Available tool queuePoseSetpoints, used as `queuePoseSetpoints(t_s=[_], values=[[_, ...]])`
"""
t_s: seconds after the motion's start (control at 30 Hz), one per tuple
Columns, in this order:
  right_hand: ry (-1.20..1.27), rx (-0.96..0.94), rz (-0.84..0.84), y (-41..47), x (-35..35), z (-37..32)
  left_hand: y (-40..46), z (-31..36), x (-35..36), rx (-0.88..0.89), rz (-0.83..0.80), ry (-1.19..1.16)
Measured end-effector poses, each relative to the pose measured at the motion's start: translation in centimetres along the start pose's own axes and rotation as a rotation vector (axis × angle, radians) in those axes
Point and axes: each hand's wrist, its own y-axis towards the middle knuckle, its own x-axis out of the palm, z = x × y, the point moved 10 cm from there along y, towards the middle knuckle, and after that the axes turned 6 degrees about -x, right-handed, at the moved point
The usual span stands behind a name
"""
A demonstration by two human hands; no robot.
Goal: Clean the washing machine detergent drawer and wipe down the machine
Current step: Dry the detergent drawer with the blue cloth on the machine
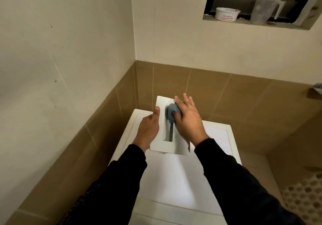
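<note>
A white detergent drawer (161, 145) is held above the top of the white washing machine (174, 181), tilted away from me. My left hand (148, 130) grips its left edge, thumb on the upper face. My right hand (188, 120) pinches a blue-grey cloth (171, 113) with the thumb and presses it into the drawer's far end, the other fingers spread straight. A dark slot (170, 134) runs down the drawer's middle.
The machine stands in a corner with beige walls and brown tiles (226, 103). A window ledge at upper right holds a white tub (226, 14) and a clear jug (264, 10). A perforated white mat (306, 202) lies at lower right.
</note>
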Motion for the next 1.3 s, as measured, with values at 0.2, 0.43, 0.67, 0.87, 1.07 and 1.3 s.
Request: queuePoseSetpoints(t_s=[0.2,0.43,0.67,0.87,1.07,1.3], values=[[-0.009,-0.075,-0.080,-1.1,1.5,-1.4,-0.1,-0.8,-1.5,-0.023,0.103,-0.097],[-0.034,-0.113,-0.039,-10.9,1.9,-3.7,0.6,-1.8,-1.1,-0.079,0.049,-0.125],[-0.035,0.011,-0.002,-9.9,1.4,-2.6,0.8,-1.0,-0.4,-0.020,0.022,-0.124],[-0.122,0.140,0.052,-5.8,0.1,-2.2,0.9,-0.9,0.1,-0.037,-0.046,-0.151],[-0.176,0.024,-0.008,-10.8,1.6,-6.7,2.4,-1.8,1.3,-0.077,-0.200,-0.218],[-0.230,-0.108,-0.115,-10.0,2.7,-8.7,1.5,-1.3,4.6,-0.169,-0.459,-0.383]])
